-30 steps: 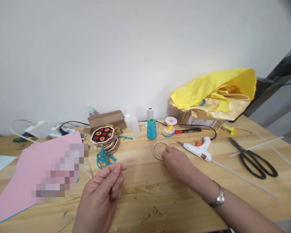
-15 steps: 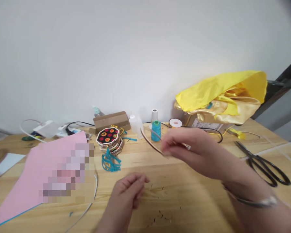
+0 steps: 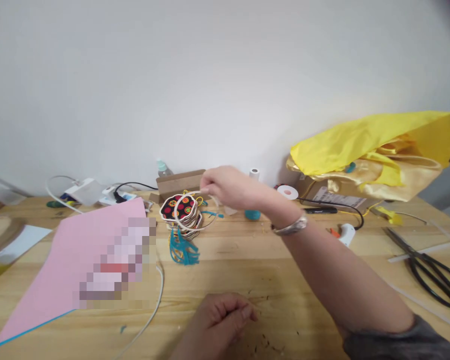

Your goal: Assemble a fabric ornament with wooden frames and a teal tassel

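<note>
My right hand (image 3: 222,186) reaches far out over the back of the table, its fingertips closed on a thin pale hoop (image 3: 176,210). The hoop hangs in front of a stack of black scalloped pieces (image 3: 185,204) with red and yellow flower patterns. Whether it touches them I cannot tell. Blue tassels (image 3: 184,248) spill from the front of the stack. Near the table's front edge, my left hand (image 3: 227,320) is curled closed above the wood, with nothing visible in it.
Pink cloth (image 3: 93,235) lies at left beside a white cable (image 3: 160,285). Behind stand a cardboard box (image 3: 182,184) and a blue thread cone (image 3: 252,214), partly hidden by my arm. To the right are yellow fabric (image 3: 360,135), a white glue gun (image 3: 347,234) and black-handled scissors (image 3: 422,262).
My right hand has moved left and away from me, carrying the hoop from near the thread cone to the patterned stack. The view has shifted; my left hand stays curled and low.
</note>
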The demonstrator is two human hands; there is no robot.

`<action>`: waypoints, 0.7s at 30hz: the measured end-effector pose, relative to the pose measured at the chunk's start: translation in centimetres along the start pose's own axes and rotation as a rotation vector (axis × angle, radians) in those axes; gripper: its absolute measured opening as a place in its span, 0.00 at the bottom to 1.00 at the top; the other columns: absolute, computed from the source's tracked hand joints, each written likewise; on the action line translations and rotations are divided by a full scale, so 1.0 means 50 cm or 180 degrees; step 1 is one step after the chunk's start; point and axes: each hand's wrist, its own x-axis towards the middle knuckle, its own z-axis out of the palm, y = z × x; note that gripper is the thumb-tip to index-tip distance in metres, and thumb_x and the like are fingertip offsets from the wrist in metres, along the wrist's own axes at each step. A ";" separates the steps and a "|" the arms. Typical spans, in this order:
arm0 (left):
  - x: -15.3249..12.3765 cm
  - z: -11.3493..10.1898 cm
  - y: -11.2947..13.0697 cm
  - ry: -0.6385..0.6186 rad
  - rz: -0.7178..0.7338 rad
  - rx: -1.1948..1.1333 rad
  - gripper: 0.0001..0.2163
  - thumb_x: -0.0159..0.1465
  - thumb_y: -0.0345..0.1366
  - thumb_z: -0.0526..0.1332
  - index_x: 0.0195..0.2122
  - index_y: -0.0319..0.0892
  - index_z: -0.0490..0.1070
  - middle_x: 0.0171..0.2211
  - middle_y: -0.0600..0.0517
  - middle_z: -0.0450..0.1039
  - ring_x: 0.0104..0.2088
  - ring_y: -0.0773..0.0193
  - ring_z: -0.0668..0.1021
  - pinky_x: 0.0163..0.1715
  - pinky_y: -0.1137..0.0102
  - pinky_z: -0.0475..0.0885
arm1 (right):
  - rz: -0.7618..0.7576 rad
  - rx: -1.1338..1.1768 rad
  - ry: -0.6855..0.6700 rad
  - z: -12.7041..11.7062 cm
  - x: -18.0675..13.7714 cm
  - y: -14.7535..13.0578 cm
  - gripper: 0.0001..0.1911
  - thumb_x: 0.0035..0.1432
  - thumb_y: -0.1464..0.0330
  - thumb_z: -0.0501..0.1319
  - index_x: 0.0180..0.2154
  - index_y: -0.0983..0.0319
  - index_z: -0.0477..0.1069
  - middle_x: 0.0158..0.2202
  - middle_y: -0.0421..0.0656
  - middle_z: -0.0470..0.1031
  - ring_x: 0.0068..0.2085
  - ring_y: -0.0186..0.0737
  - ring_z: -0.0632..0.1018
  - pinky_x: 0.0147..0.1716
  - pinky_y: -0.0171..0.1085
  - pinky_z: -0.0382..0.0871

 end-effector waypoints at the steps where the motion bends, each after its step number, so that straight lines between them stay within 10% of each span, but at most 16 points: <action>1: 0.001 0.001 -0.002 -0.0024 -0.0009 0.0073 0.17 0.54 0.50 0.60 0.29 0.39 0.75 0.13 0.62 0.50 0.16 0.72 0.53 0.18 0.73 0.47 | 0.0047 0.0036 -0.0027 -0.028 -0.008 0.006 0.10 0.58 0.74 0.53 0.29 0.66 0.72 0.28 0.41 0.75 0.28 0.31 0.71 0.27 0.31 0.60; 11: -0.007 0.028 0.013 -0.0435 0.0154 0.1488 0.11 0.56 0.36 0.53 0.22 0.40 0.72 0.19 0.57 0.61 0.25 0.66 0.65 0.26 0.74 0.58 | 0.1342 -0.0230 0.0346 -0.285 -0.135 0.095 0.07 0.50 0.71 0.63 0.24 0.66 0.77 0.21 0.34 0.73 0.27 0.27 0.72 0.26 0.31 0.59; 15: -0.015 0.028 0.002 -0.0476 0.0257 0.1952 0.11 0.56 0.34 0.52 0.19 0.41 0.68 0.18 0.57 0.59 0.24 0.67 0.63 0.24 0.74 0.56 | 0.1949 -0.0690 0.0275 -0.370 -0.189 0.123 0.37 0.52 0.60 0.35 0.25 0.80 0.74 0.26 0.37 0.74 0.33 0.32 0.73 0.25 0.44 0.52; 17: -0.018 0.028 -0.005 -0.0607 0.0317 0.2063 0.12 0.56 0.33 0.51 0.17 0.41 0.66 0.17 0.58 0.55 0.22 0.68 0.60 0.21 0.74 0.52 | 0.2138 -0.0767 0.0635 -0.394 -0.203 0.122 0.39 0.50 0.61 0.31 0.28 0.83 0.73 0.24 0.39 0.72 0.34 0.35 0.73 0.25 0.48 0.51; 21: -0.019 0.035 -0.008 -0.0797 0.0335 0.1924 0.12 0.57 0.36 0.53 0.19 0.42 0.69 0.18 0.58 0.59 0.21 0.68 0.61 0.21 0.74 0.54 | 0.1998 -0.0267 0.2027 -0.358 -0.172 0.085 0.16 0.56 0.67 0.55 0.32 0.74 0.76 0.21 0.40 0.73 0.29 0.32 0.76 0.24 0.34 0.59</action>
